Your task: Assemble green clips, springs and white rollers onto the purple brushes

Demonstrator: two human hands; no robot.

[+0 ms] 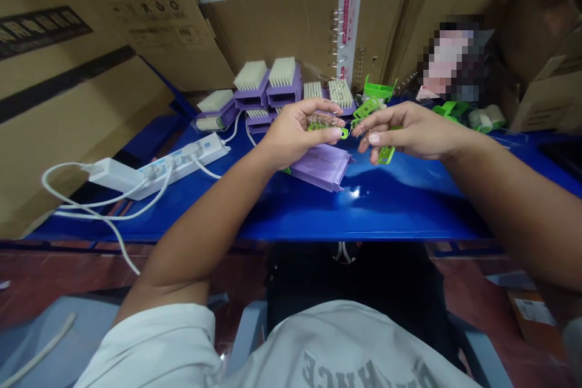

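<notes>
My left hand (297, 130) is closed over a small green plastic piece (328, 129) with a clear part, held above a flat purple plastic part (324, 167) lying on the blue table (364, 212). My right hand (407, 130) is pinched on another green plastic piece (385, 154), its fingertips almost touching those of the left hand. Both hands hover just over the table's middle.
Purple brushes with white bristles (268, 88) are piled at the back. More green pieces (377, 92) lie behind the hands. A white power strip (182, 160) with cables lies at the left. Cardboard boxes (291, 18) wall the back and sides.
</notes>
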